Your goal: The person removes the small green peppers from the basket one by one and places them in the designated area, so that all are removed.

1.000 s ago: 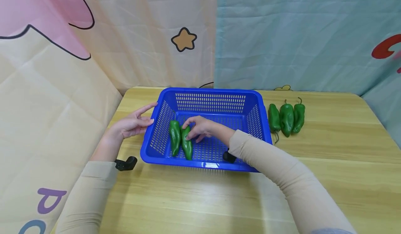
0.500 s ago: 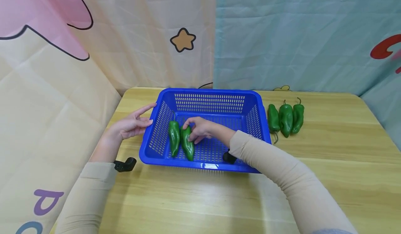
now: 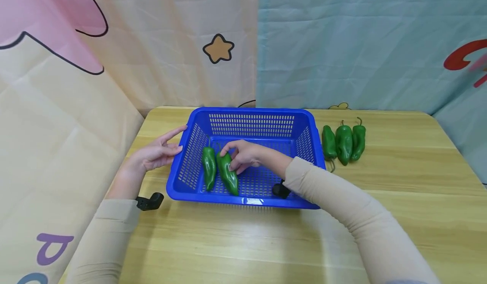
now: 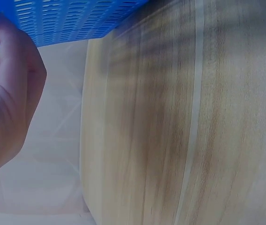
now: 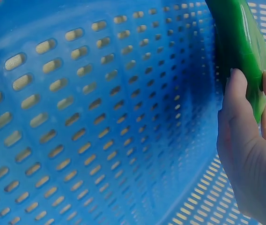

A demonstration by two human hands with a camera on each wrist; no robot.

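A blue perforated plastic basket point(image 3: 253, 110) stands on the wooden table. Inside it, towards the left end, lie two long glossy green peppers side by side. The left green pepper point(image 3: 209, 172) is untouched. My right hand point(image 3: 243, 155) pinches the right green pepper point(image 3: 228, 176) between thumb and fingers near its upper half; the right wrist view also shows this pepper point(image 5: 245, 33) in my fingers. My left hand point(image 3: 160, 151) touches the basket's left rim from outside, its index finger and thumb fairly straight. Some of its other fingers are hidden below the rim.
Right of the basket, three more green peppers point(image 3: 344, 144) lie in a row on the table point(image 3: 403, 178). Patterned cloth point(image 3: 296, 43) hangs behind the table and along its left side. Black wrist camera mounts point(image 3: 150, 201) stick out from both wrists.
The pepper in my right hand has turned, its lower tip swinging slightly right, away from the other pepper. My left hand stays at the rim. The whole view has shifted slightly.
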